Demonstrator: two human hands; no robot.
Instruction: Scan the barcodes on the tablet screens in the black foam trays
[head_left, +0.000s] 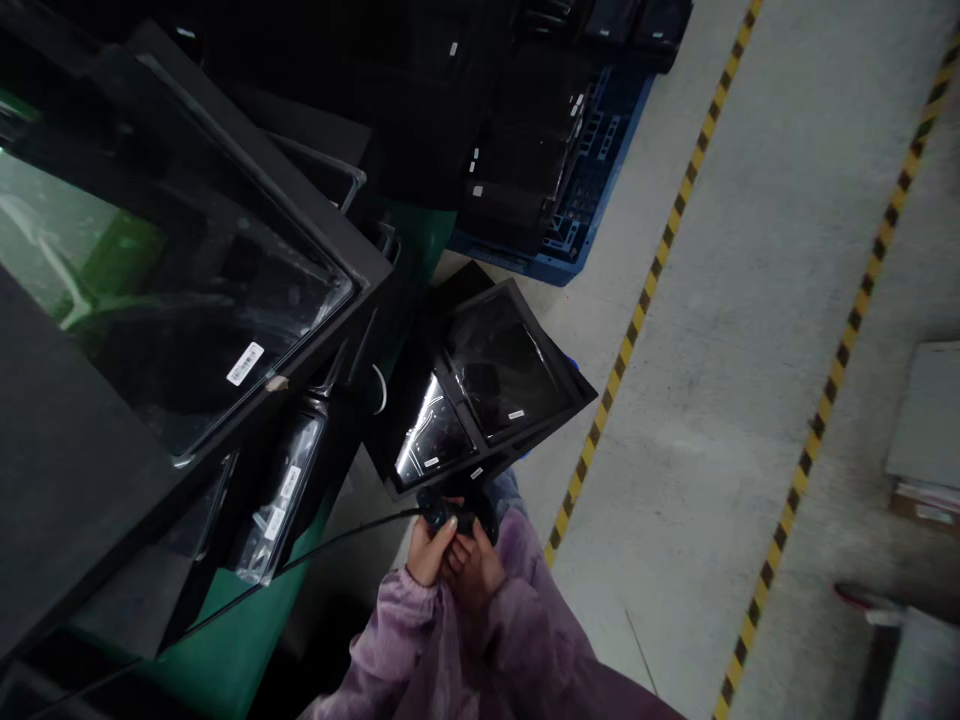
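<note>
Viewed remotely via head cam; I had both hands low ctr of frame, close tog. L hand was curled partway round a small dk device, thumb laid on it. R hand was half curled at the device's R end, thumb up; couldn't tell how firm its hold was. Device sat low ctr, just below the blk tray; type unclear, too dk. Cable ran from its L end twd lower L corner, crossing the green surface. Tray bore 2 shiny wrapped panels: bigger one on R, smaller one on L, each w/ a wht label. Upper L held a lg wrapped panel w/ barcode label. Top ctr showed a blue pallet under dk stacks. R half was gray floor w/ 2 diag yel/blk tape lines.
</note>
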